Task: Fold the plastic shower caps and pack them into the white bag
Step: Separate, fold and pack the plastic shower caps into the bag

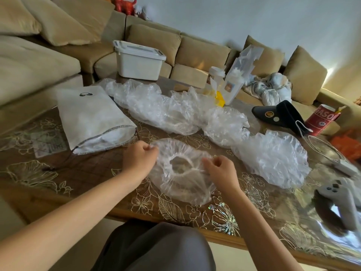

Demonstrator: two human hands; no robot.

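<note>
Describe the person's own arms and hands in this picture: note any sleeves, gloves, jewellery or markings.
Both arms are bare from the picture's lower edge to the left hand and the right hand: no sleeves, no gloves. No watch, bracelet, ring or marking shows on either. The only clothing in view is a grey garment over the lap, below the arms.

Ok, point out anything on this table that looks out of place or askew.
Nothing looks spilled or broken. The torn white packet at the far edge leans askew, its top ragged. A black visor and a game controller lie beside the loose shower caps, unrelated to the packing.
</note>
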